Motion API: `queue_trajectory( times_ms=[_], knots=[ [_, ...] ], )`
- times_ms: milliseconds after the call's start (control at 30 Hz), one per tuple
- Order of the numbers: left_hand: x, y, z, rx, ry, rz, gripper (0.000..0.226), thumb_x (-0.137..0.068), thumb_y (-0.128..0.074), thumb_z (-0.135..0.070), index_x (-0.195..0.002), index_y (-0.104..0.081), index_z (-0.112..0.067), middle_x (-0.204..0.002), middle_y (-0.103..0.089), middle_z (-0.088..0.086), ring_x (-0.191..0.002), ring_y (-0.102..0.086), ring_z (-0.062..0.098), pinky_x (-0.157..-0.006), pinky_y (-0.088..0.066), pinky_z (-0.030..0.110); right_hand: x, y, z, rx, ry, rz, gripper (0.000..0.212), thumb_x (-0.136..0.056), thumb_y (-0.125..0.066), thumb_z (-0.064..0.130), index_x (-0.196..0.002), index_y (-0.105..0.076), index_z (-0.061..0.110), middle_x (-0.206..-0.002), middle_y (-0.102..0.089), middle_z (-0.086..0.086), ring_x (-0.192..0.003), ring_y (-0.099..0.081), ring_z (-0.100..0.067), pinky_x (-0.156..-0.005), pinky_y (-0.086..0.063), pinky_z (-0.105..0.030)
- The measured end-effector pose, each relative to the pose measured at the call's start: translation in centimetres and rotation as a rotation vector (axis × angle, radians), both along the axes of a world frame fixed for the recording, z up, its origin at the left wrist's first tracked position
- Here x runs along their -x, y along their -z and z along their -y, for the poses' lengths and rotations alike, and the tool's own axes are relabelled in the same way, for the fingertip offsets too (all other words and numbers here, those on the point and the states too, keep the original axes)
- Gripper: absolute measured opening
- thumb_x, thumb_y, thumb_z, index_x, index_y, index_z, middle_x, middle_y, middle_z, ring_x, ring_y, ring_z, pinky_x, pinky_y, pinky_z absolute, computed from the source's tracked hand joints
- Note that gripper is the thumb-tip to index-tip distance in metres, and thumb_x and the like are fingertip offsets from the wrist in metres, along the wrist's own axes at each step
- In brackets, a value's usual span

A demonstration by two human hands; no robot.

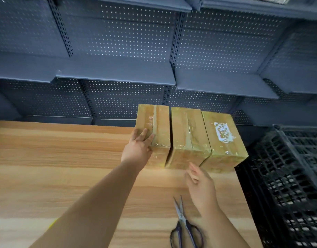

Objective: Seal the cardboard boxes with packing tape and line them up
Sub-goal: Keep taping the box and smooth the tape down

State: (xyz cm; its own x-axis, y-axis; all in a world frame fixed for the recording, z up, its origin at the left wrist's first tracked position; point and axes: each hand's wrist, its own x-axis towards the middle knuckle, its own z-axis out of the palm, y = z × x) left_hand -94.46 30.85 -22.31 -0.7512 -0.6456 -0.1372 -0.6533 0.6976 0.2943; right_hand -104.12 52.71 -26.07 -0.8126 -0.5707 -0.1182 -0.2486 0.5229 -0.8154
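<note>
Three taped cardboard boxes stand side by side at the far right of the wooden table [64, 158]. My left hand [138, 147] lies flat with straight fingers against the near left corner of the left box [159, 126]. The middle box [188, 133] touches it, and the right box [224, 140] carries a torn white label. My right hand [200, 187] hovers with relaxed fingers just in front of the middle box, holding nothing. No tape roll is in view.
Scissors [182, 224] lie on the table by my right wrist. Black plastic crates [288, 176] stand beyond the table's right edge. Dark blue perforated shelving [118, 72] rises behind the table.
</note>
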Motion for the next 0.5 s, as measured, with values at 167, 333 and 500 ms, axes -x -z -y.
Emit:
queue_trajectory(
  times_ms=[167, 333, 500],
  knots=[
    [0.2, -1.2, 0.2, -0.04, 0.055, -0.037, 0.078, -0.093, -0.058, -0.045, -0.153, -0.01, -0.041, -0.162, 0.002, -0.018, -0.15, 0.006, 0.015, -0.118, -0.02, 0.047, -1.7, 0.6, 0.0, 0.002, -0.053, 0.045, 0.045, -0.092, -0.065, 0.028, -0.137, -0.056, 0.024, -0.13, -0.056, 0.013, -0.115, -0.056, -0.004, -0.101, -0.047, -0.026],
    [-7.9, -3.2, 1.9, -0.084, -0.091, -0.337, 0.061, -0.093, -0.059, -0.044, -0.149, -0.036, -0.031, -0.155, -0.027, -0.014, -0.147, -0.019, 0.011, -0.121, -0.018, 0.035, -7.4, 1.5, 2.8, -0.088, -0.326, 0.01, 0.045, -0.093, -0.062, 0.037, -0.137, -0.054, 0.029, -0.13, -0.058, 0.011, -0.11, -0.057, 0.0, -0.093, -0.052, -0.028],
    [-22.4, -2.4, 3.1, -0.037, -0.215, -0.238, 0.042, -0.09, -0.065, -0.039, -0.13, -0.061, -0.025, -0.136, -0.056, -0.006, -0.127, -0.051, 0.016, -0.102, -0.042, 0.028, -16.2, 1.1, 7.2, -0.149, -0.601, 0.092, 0.044, -0.094, -0.061, 0.04, -0.136, -0.055, 0.029, -0.124, -0.05, 0.017, -0.118, -0.054, -0.007, -0.1, -0.046, -0.027]
  ],
)
